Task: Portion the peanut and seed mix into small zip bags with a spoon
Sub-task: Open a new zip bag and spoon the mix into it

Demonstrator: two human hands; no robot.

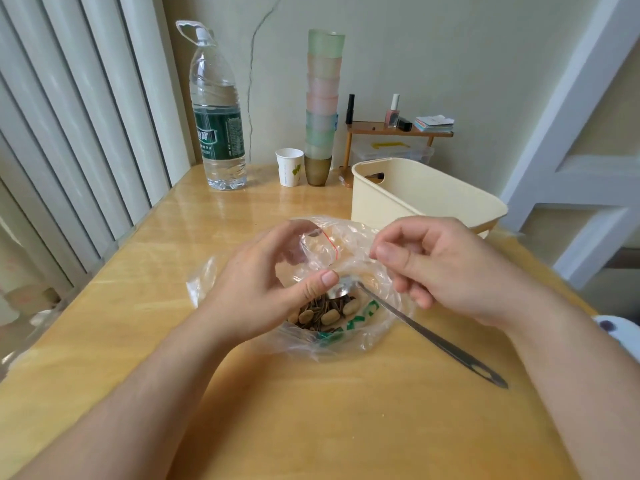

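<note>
A large clear plastic bag (360,327) lies open on the wooden table (311,410) with the peanut and seed mix (325,315) inside. A metal spoon (429,336) rests with its bowl in the mix and its handle pointing toward the lower right. My left hand (256,289) holds a small clear zip bag (318,249) with a red seal line above the big bag, thumb and fingers curled round it. My right hand (440,268) hovers to the right of the small bag, fingers curled, thumb and forefinger pinched at the small bag's edge.
A cream plastic bin (415,199) stands behind my right hand. At the back stand a large water bottle (218,112), a white paper cup (289,167), a tall stack of coloured cups (322,98) and a small wooden shelf (398,129) with little bottles.
</note>
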